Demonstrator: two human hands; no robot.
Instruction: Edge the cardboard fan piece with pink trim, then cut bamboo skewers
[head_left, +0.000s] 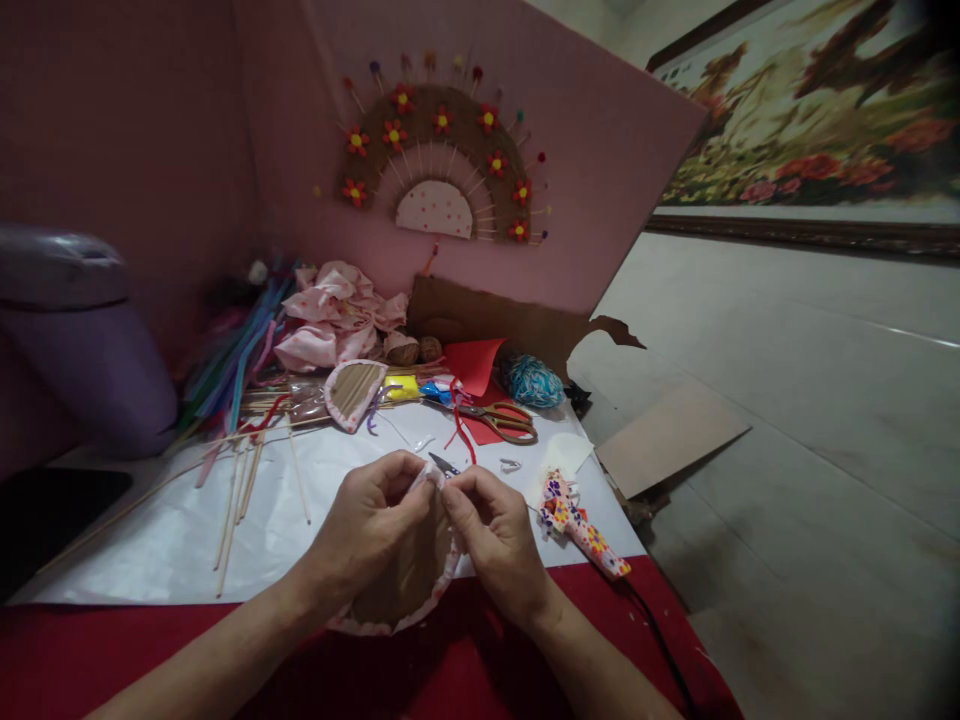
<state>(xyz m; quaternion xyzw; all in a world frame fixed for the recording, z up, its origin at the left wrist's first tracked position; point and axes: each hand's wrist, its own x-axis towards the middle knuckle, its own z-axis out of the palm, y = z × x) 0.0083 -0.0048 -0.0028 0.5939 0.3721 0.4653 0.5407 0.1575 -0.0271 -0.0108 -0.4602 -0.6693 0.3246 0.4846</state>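
Between my hands is a brown cardboard half-circle [401, 578], its edge wrapped in pale pink cloth. My left hand [382, 515] pinches its upper corner between thumb and fingers. Close beside it, my right hand [491, 535] also grips the cloth edge near the same corner, fingers curled in. Just beyond the fingertips lies the dark tip of a small blade [442, 464]; the rest of it is hidden. A similar cloth-edged cardboard piece [354, 392] lies further back, brown side showing.
Scissors [506, 420] rest on red paper behind my hands. A flower-patterned glue gun [577, 525] with a black cord lies at right. Thin sticks [238, 490], crumpled pink cloth [337, 315] and blue yarn [534, 382] are around. A decorated pink board [585, 150] stands behind.
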